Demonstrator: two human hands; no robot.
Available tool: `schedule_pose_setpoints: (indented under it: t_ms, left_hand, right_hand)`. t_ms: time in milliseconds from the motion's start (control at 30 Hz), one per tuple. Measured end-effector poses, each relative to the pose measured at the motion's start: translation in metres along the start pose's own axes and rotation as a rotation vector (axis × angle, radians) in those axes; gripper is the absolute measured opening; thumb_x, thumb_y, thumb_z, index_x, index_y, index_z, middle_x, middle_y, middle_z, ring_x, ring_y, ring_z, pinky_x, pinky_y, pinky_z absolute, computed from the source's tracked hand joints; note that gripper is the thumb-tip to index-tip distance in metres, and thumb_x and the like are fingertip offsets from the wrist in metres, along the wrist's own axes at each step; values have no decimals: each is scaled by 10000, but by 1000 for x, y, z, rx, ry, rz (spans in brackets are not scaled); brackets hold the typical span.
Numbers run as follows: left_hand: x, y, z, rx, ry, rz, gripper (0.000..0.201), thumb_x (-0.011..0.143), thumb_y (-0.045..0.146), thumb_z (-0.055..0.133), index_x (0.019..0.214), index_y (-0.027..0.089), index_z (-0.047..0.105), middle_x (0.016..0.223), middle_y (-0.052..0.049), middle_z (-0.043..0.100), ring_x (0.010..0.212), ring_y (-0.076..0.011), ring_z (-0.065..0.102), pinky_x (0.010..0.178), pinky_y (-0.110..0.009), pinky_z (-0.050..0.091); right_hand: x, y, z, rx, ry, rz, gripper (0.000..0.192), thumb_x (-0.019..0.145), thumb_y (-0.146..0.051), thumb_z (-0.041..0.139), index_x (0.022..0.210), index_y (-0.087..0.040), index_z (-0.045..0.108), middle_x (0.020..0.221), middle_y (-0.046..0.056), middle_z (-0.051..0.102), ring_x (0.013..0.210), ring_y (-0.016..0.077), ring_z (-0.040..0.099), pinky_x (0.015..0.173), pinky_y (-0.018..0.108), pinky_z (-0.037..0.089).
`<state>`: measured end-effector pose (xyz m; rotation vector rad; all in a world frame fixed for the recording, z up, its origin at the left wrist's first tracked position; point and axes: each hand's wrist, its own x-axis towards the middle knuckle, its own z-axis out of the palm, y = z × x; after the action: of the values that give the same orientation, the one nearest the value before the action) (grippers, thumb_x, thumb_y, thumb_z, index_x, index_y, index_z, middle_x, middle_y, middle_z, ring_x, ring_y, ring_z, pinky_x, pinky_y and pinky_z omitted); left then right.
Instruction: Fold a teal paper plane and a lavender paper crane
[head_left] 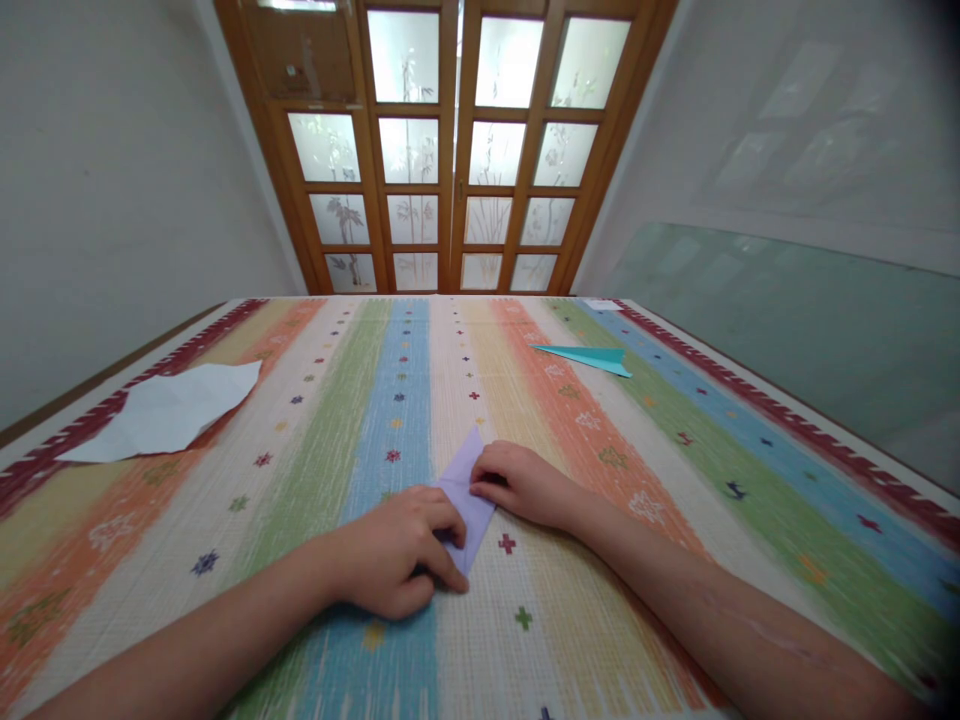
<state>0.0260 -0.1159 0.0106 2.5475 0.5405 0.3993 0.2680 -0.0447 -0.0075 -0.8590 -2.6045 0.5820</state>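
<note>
Paper, folded and lilac, is lying on the striped cloth while you are pressing it flat with your left hand and right hand, fingertips down.

A wooden-framed door with frosted glass panes etched with bamboo stands at the far end of the room, daylight glowing through it. Plain white walls rise on either side, and a pale green glass panel leans along the right wall. The surface is covered by a cloth striped in green, blue, orange and cream with dark red borders.
</note>
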Motion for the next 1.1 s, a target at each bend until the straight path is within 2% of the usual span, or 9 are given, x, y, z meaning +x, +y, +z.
schedule_pose_setpoints:
  t_ms: [100,200,300,400,500,700,800,900,1100]
  left_hand:
    - [-1,-1,0,-83,16,-9,379,660,66,569,885,295,771,1143,-27,618,1065,-231,564,1031,-434,391]
    - [-1,-3,-1,-148,98,-52,340,666,29,506,808,232,739,1130,-40,627,1068,-209,574,998,-385,436]
    - [1,-5,-1,-55,146,-87,364,754,29,477,978,199,709,1178,-68,632,1132,-211,563,1023,-387,435]
    - [4,-5,3,111,97,-83,371,901,154,487,1242,210,623,1329,-92,594,1269,-253,502,1102,-462,369]
    - [5,-7,7,185,37,-103,457,922,302,549,1370,210,532,1438,-117,520,1362,-292,428,1125,-500,340]
    - [3,-9,9,178,36,-121,574,878,433,622,1397,218,503,1482,-136,471,1390,-313,400,1133,-514,321]
    - [3,-7,8,172,39,-140,568,871,429,628,1389,230,505,1509,-132,435,1402,-319,381,1134,-520,317]
    - [4,-4,7,179,28,-163,560,869,406,626,1384,223,506,1521,-136,416,1409,-326,368,1136,-524,314]
    - [5,-4,6,186,24,-150,503,897,327,593,1389,258,515,1511,-112,438,1404,-314,379,1128,-525,330]
  right_hand:
    - [0,0,0,-20,-3,-15,115,925,-277,622,914,-184,689,876,45,695,850,175,589,777,298,418]
    - [-1,0,-1,-43,3,-32,123,929,-281,616,912,-184,691,867,49,697,854,180,588,786,307,412]
    - [-1,0,-2,-54,14,-56,123,930,-272,611,912,-185,696,858,52,696,855,183,591,807,321,404]
    - [-1,0,-5,-40,20,-68,125,935,-233,588,927,-185,703,866,55,694,861,181,595,809,319,404]
    - [-2,1,-7,-24,14,-76,140,933,-195,571,941,-189,710,871,51,693,864,176,599,805,310,408]
    - [-4,4,-15,-38,3,-45,114,903,-207,610,934,-193,719,859,52,699,850,177,602,789,302,406]
    - [-7,2,-22,-64,-14,11,117,903,-231,602,911,-196,713,862,50,704,825,176,598,747,290,396]
    - [-10,-1,-27,-73,-49,79,156,908,-312,598,862,-194,689,789,32,684,706,153,565,645,267,361]
    - [-13,-4,-24,-109,-160,109,226,822,-409,692,751,-200,643,679,1,635,590,130,486,543,266,256]
